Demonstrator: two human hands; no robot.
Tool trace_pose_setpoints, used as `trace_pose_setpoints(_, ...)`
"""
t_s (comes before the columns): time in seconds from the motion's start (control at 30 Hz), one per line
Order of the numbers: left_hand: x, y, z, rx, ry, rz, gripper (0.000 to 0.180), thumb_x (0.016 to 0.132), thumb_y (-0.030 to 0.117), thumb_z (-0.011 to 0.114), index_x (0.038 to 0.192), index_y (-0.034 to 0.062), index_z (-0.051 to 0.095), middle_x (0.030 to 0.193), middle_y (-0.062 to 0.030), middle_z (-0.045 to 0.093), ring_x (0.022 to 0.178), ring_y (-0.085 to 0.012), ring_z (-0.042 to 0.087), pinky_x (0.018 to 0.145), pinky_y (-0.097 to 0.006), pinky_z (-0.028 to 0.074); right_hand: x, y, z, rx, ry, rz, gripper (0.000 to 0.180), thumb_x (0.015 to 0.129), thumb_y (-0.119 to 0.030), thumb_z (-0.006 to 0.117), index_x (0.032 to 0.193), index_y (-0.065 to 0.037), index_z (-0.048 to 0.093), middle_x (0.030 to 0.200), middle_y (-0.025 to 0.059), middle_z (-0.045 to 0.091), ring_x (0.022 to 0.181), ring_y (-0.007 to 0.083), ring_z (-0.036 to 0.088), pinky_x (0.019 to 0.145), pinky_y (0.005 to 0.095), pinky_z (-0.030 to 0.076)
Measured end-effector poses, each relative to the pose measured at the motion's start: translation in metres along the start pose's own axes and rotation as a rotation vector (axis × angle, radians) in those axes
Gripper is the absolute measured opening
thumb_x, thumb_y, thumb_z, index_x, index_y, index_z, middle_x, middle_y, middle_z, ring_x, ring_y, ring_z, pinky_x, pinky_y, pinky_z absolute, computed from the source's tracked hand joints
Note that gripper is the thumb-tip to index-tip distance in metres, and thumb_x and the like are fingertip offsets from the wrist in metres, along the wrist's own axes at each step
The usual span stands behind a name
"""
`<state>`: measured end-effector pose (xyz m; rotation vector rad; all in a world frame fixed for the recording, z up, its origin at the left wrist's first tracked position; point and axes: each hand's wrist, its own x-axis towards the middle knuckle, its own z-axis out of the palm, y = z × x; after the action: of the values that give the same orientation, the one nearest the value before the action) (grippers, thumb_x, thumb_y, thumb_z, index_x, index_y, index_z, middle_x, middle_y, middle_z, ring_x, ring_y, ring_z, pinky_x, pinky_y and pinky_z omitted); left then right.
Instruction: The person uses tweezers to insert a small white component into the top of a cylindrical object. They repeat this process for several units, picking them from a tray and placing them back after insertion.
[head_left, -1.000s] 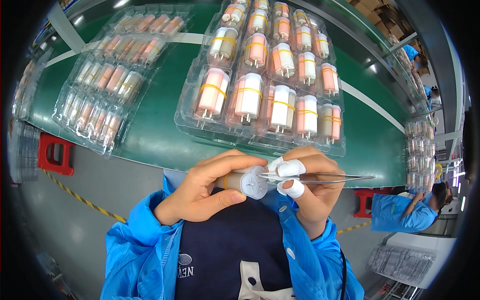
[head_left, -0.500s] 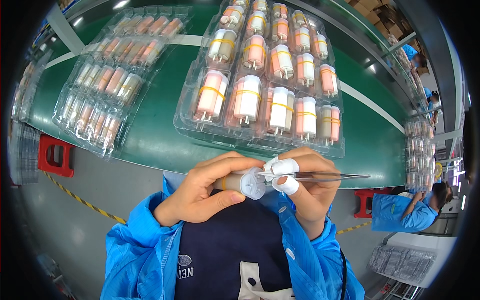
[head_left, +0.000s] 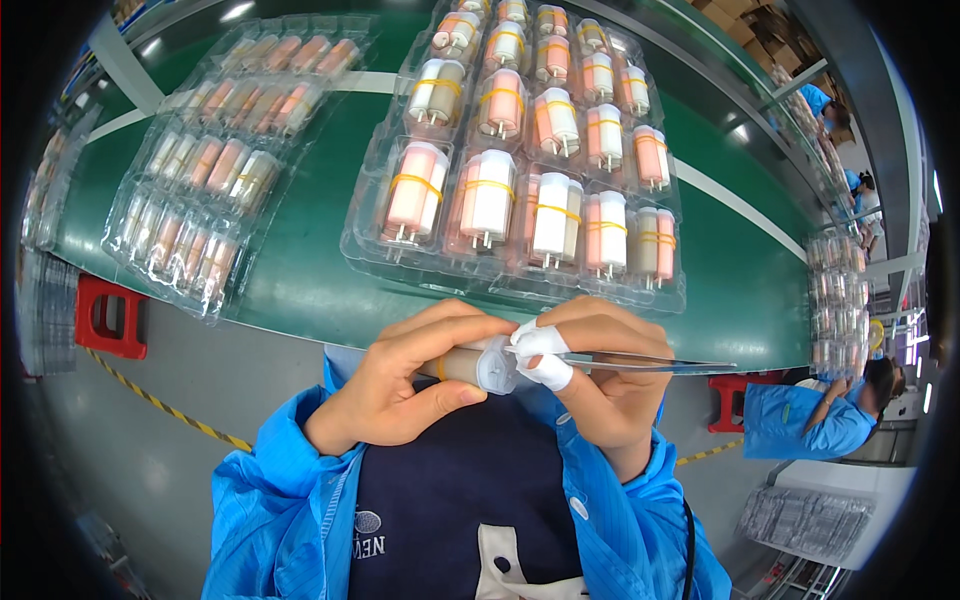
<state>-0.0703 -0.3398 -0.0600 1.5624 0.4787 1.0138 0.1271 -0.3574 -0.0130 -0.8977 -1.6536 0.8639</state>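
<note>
In front of my chest my left hand (head_left: 405, 375) is closed around a grey-brown cylinder (head_left: 460, 364) with a yellow band and a pale translucent end (head_left: 496, 366). That end faces my right hand (head_left: 600, 365), whose thumb and a finger are wrapped in white tape. It pinches a pair of metal tweezers (head_left: 640, 361), their long shanks reaching out to the right. The tweezer tips are at the pale end, partly hidden by the taped fingers. Whether they grip any small part there I cannot tell.
Clear plastic trays (head_left: 400, 262) of yellow-banded white, pink and grey cylinders stand on the green table (head_left: 300, 265) beyond my hands. More filled trays (head_left: 185, 215) lie at the left. Red stools (head_left: 110, 318) flank the table; a co-worker in blue (head_left: 800, 418) is at the right.
My right hand and the tweezers have shifted slightly left, and the taped fingers now sit closer against the cylinder's pale end. The cylinder stays in my left hand, tilted slightly differently.
</note>
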Motion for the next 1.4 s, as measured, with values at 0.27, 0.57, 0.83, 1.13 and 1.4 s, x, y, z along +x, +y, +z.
trace_pose_setpoints(0.27, 0.001, 0.001, -0.001, 0.166, -0.047, 0.035, 0.042, 0.078, 0.008, 0.068, 0.116, -0.0047, 0.057, 0.102, -0.0167, 0.059, 0.089, -0.0280, 0.055, 0.078, -0.035, 0.044, 0.008, -0.009, -0.005, -0.212, -0.181, 0.047, 0.017, 0.069, 0.005, 0.065, 0.085, 0.003, 0.064, 0.078, 0.0143, 0.064, 0.067, 0.0270, 0.062, 0.058, 0.0324, 0.048)
trace_pose_setpoints(0.57, -0.004, -0.009, 0.001, -0.096, 0.045, 0.004, 0.049, 0.080, 0.009, 0.070, 0.122, 0.0018, 0.046, 0.116, -0.0182, 0.054, 0.107, -0.0231, 0.056, 0.091, -0.035, 0.045, -0.010, -0.001, 0.001, 0.367, 0.234, 0.017, 0.020, 0.073, 0.005, 0.067, 0.093, 0.006, 0.064, 0.089, 0.0186, 0.064, 0.080, 0.0224, 0.065, 0.069, 0.0313, 0.053)
trace_pose_setpoints(0.83, -0.006, -0.004, 0.011, -0.169, 0.130, -0.082, 0.049, 0.079, 0.004, 0.070, 0.123, -0.0003, 0.048, 0.117, -0.0160, 0.053, 0.109, -0.0242, 0.054, 0.091, -0.034, 0.044, -0.020, 0.006, 0.016, 0.264, 0.222, 0.100, 0.021, 0.077, 0.004, 0.069, 0.098, 0.005, 0.064, 0.094, 0.0169, 0.064, 0.083, 0.0202, 0.064, 0.070, 0.0286, 0.052)
trace_pose_setpoints(1.13, -0.005, -0.011, 0.011, 0.152, 0.184, 0.098, 0.045, 0.078, 0.007, 0.070, 0.119, -0.0034, 0.055, 0.111, -0.0174, 0.054, 0.099, -0.0276, 0.054, 0.084, -0.033, 0.044, -0.019, 0.007, 0.018, 0.190, 0.230, 0.057, 0.020, 0.077, 0.002, 0.070, 0.096, 0.003, 0.066, 0.092, 0.0164, 0.066, 0.082, 0.0206, 0.064, 0.070, 0.0290, 0.052)
trace_pose_setpoints(1.4, -0.003, -0.012, 0.011, 0.248, 0.197, 0.131, 0.047, 0.074, 0.006, 0.072, 0.117, -0.0034, 0.056, 0.110, -0.0169, 0.054, 0.096, -0.0280, 0.055, 0.082, -0.034, 0.045, -0.015, 0.005, 0.017, 0.093, 0.184, 0.037, 0.020, 0.076, 0.001, 0.070, 0.095, 0.003, 0.066, 0.090, 0.0174, 0.067, 0.082, 0.0230, 0.066, 0.071, 0.0308, 0.052)
